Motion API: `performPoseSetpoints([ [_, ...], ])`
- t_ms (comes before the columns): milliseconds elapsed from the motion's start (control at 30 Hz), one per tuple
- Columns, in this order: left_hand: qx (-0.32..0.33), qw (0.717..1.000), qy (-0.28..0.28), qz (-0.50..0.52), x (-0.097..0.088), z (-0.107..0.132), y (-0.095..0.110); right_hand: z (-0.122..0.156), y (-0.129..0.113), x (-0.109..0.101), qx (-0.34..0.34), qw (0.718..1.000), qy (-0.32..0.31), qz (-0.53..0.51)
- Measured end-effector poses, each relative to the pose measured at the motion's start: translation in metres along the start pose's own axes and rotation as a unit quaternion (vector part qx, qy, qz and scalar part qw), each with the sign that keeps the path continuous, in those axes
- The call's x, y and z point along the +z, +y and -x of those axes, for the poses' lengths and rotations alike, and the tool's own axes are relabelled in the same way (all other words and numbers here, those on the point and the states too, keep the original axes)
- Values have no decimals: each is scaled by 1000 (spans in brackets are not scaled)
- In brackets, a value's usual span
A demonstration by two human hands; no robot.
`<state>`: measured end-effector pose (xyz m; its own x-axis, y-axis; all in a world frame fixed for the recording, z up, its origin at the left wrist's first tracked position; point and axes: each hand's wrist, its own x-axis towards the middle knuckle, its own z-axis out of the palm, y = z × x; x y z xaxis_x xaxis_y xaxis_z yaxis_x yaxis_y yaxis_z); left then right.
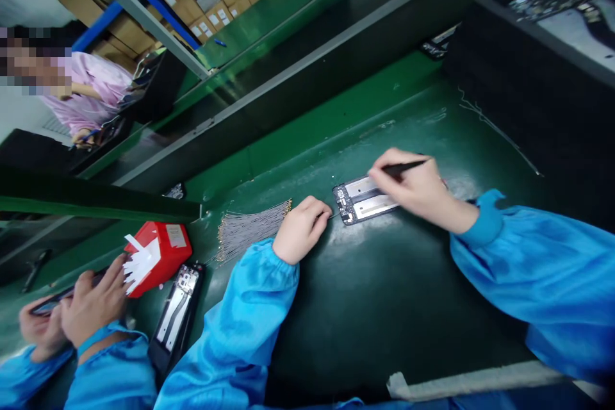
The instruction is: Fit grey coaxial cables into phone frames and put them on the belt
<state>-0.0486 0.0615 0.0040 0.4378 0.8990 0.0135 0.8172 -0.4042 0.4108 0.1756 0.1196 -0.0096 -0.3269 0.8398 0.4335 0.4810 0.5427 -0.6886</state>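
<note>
An opened phone body (361, 200) lies flat on the dark green bench mat, its metal inside facing up. My right hand (419, 189) is closed round a thin black tool (402, 168) and holds its tip over the phone's upper part. My left hand (303, 225) rests curled on the mat just left of the phone, fingers pressed together at the phone's corner; what they pinch, if anything, is too small to make out. A fan of thin grey cables with gold ends (250, 229) lies directly left of that hand.
A co-worker's two hands (72, 314) at lower left hold a dark phone part beside a red box (161, 256) with white strips. Another opened phone (177, 311) lies near them. A black tray stack (538, 57) stands at right. A person in pink sits far left.
</note>
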Motion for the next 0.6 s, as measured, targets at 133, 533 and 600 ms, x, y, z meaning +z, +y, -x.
performPoseSetpoints([
  [133, 55, 995, -87, 19, -7, 3, -3, 6, 28, -35, 112, 959, 86, 245],
  [533, 184, 969, -52, -154, 2, 7, 23, 30, 12, -32, 120, 976, -22, 182],
  [600, 215, 958, -17, -191, 6, 6, 23, 37, 5, -32, 100, 986, -55, 125],
])
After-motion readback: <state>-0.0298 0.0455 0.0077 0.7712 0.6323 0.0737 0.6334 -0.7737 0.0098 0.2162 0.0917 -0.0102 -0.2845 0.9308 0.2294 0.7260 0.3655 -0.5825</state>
